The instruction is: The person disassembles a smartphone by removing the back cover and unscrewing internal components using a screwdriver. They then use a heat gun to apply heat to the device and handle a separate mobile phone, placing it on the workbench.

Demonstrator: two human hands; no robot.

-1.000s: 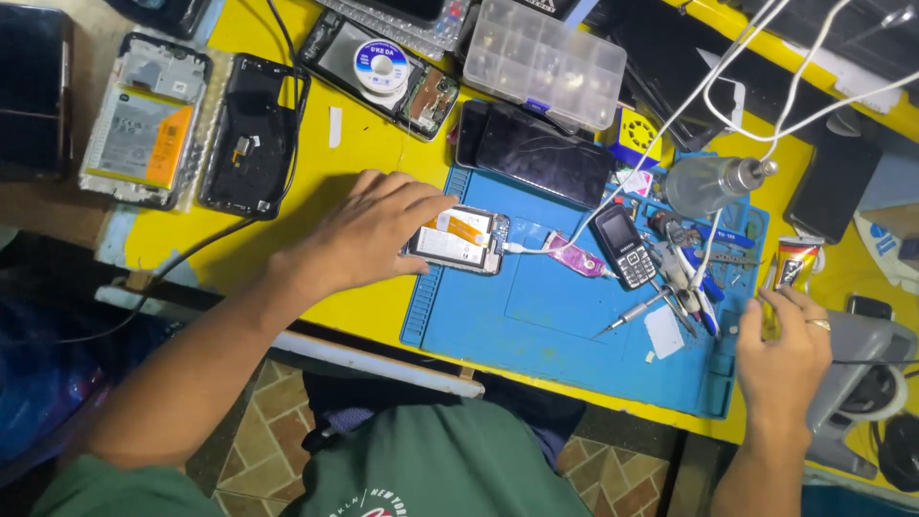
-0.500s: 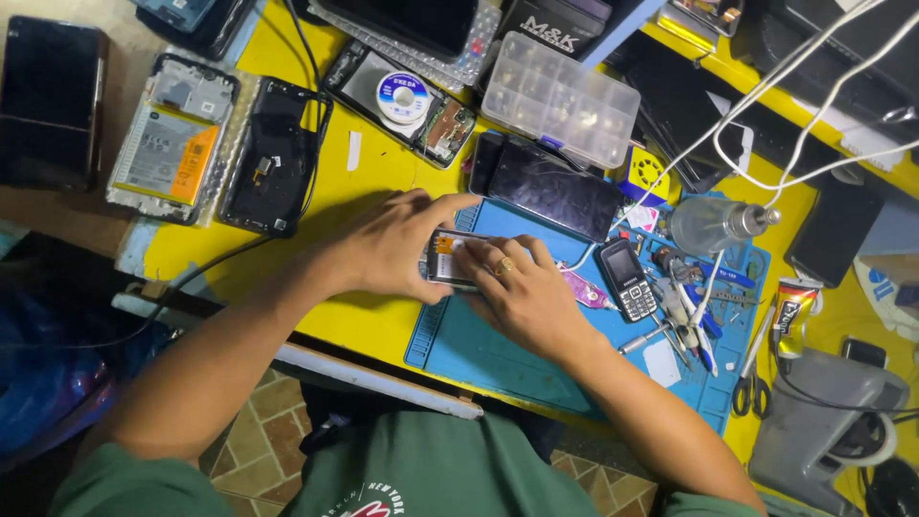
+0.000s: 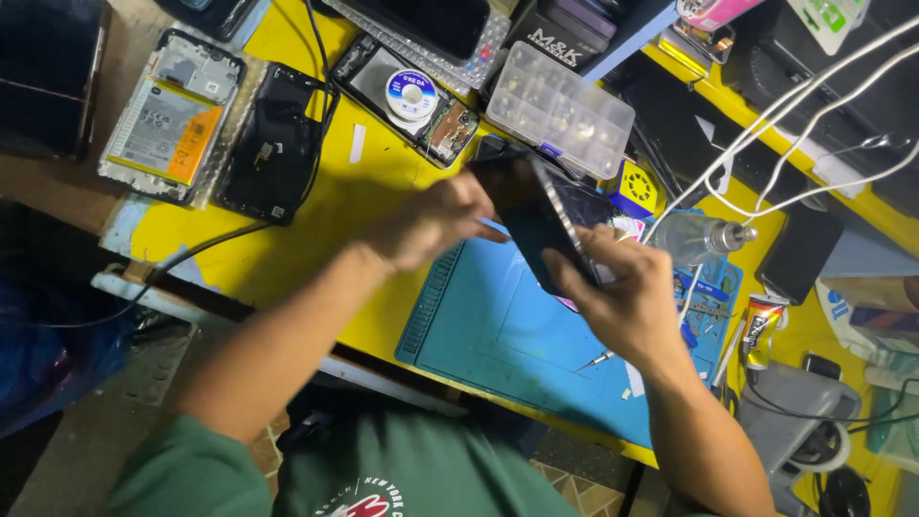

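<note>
Phone [image 3: 536, 225], dark, thin and likely fragile, tilts above the blue mat [image 3: 498, 325]; left hand [image 3: 436, 220] and right hand [image 3: 622, 297] grip its edges.

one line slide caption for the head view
Both hands, left and right, hold a dark phone above a blue repair mat on a cluttered yellow bench.

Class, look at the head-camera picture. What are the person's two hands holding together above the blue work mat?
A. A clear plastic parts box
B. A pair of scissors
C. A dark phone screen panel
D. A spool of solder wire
C: the left hand and right hand both grip a dark phone screen panel, tilted above the blue work mat.
</note>
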